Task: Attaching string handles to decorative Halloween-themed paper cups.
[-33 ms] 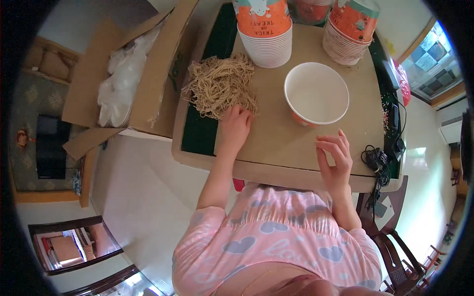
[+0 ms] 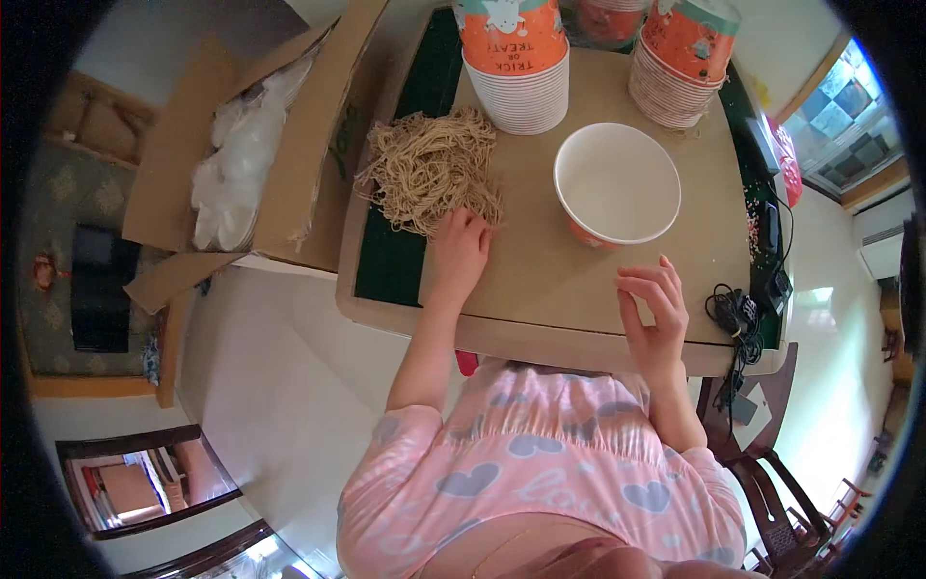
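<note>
A tangled pile of thin beige strings [image 2: 429, 169] lies on the left part of the table. My left hand [image 2: 460, 253] is at its near edge, fingers bent and closed on the strands; the fingertips are partly hidden. Right of the pile stands a single paper tub [image 2: 619, 183], upright, with a white inside and a touch of orange showing low on its outer wall. Just on the near side of this tub, my right hand [image 2: 658, 314] hovers with thumb and forefinger pressed together. Whatever that pinch may hold is too small to make out.
Two tall stacks of upside-down orange-and-white paper tubs, one left [image 2: 516, 87] and one right [image 2: 680, 68], stand at the table's far side. An opened cardboard box [image 2: 323, 145] with white plastic-wrapped contents adjoins the table's left. Black cables [image 2: 735, 314] hang over the near right corner.
</note>
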Demonstrator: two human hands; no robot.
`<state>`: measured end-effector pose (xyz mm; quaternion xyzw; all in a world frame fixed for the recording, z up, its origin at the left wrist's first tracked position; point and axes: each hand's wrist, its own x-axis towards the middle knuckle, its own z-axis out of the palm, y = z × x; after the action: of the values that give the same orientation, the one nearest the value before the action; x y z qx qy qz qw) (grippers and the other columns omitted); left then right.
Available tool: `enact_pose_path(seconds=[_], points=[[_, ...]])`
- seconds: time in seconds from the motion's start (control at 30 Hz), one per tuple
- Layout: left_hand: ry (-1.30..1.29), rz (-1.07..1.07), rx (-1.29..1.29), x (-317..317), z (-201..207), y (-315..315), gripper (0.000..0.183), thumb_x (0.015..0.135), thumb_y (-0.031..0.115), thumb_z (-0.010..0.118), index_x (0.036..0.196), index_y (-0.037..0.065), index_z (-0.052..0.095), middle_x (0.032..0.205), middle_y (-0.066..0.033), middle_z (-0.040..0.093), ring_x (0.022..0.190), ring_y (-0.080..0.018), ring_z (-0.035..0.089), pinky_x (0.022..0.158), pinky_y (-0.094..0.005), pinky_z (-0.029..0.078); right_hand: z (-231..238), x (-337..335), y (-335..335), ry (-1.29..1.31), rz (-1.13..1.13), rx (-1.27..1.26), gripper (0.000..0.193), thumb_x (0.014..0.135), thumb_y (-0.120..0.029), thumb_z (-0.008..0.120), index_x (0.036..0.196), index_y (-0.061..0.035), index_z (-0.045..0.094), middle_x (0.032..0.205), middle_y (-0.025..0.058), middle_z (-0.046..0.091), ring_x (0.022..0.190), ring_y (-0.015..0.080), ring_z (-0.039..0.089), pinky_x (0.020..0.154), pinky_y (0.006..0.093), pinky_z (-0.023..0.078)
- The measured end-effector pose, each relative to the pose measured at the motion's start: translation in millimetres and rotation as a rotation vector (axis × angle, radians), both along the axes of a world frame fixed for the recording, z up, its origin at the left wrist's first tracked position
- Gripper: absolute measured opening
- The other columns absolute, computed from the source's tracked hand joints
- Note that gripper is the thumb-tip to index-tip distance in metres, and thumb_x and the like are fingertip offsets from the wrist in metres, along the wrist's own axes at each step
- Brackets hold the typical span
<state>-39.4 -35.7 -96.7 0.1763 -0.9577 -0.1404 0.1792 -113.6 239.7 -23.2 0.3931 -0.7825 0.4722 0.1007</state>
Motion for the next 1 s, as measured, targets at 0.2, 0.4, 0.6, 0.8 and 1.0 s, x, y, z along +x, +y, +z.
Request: enact_pose_path(seconds=[0.2,0.4,0.6,0.8,1.0], points=[[0.047,-0.15,0.06,47,-8,44,0.01,0.08,0.011,0.067,0.085,0.004,0.062,0.096,-0.0106,0.058,0.095,-0.0318,0.054,0.081,-0.041,0.045,-20,5,-6,-0.14,0.148,0.02,0.016,0.076,0.003,0.067,0.091,-0.0029,0.065,0.089,0.01,0.065,0.084,0.0284,0.062,0.078,0.0387,0.049],[0.28,-0.206,0.645,60,16,111,0.01,0.082,0.004,0.066,0.088,0.004,0.058,0.085,-0.0106,0.06,0.079,-0.0295,0.058,0.073,-0.0376,0.047,-40,17,-21,-0.336,0.249,0.031,0.015,0.081,0.003,0.065,0.096,0.0014,0.066,0.085,0.0123,0.065,0.079,0.0245,0.062,0.07,0.0319,0.05],[0.319,-0.218,0.645,35,34,116,0.009,0.084,0.003,0.065,0.091,0.003,0.059,0.08,-0.0094,0.061,0.072,-0.0242,0.059,0.061,-0.0341,0.048,-58,21,-30,-0.533,0.248,-0.211,0.011,0.083,0.0,0.066,0.094,-0.0005,0.067,0.083,0.0089,0.063,0.076,0.0175,0.058,0.07,0.0262,0.045],[0.329,-0.273,0.515,21,14,99,0.009,0.084,0.003,0.066,0.092,0.003,0.065,0.082,-0.0114,0.062,0.075,-0.0252,0.06,0.064,-0.0351,0.048,-47,13,-25,-0.921,0.201,-0.597,0.002,0.091,-0.001,0.057,0.093,-0.0009,0.058,0.097,0.0059,0.059,0.086,0.0146,0.058,0.082,0.0277,0.047],[0.131,0.084,0.419,45,-49,7,0.016,0.088,0.011,0.062,0.102,0.006,0.069,0.088,-0.0119,0.062,0.082,-0.0294,0.061,0.071,-0.0362,0.05,3,-13,10,-1.074,0.34,-1.096,0.005,0.098,-0.009,0.045,0.095,-0.0066,0.049,0.073,0.002,0.046,0.061,0.0109,0.041,0.061,0.0271,0.039]])
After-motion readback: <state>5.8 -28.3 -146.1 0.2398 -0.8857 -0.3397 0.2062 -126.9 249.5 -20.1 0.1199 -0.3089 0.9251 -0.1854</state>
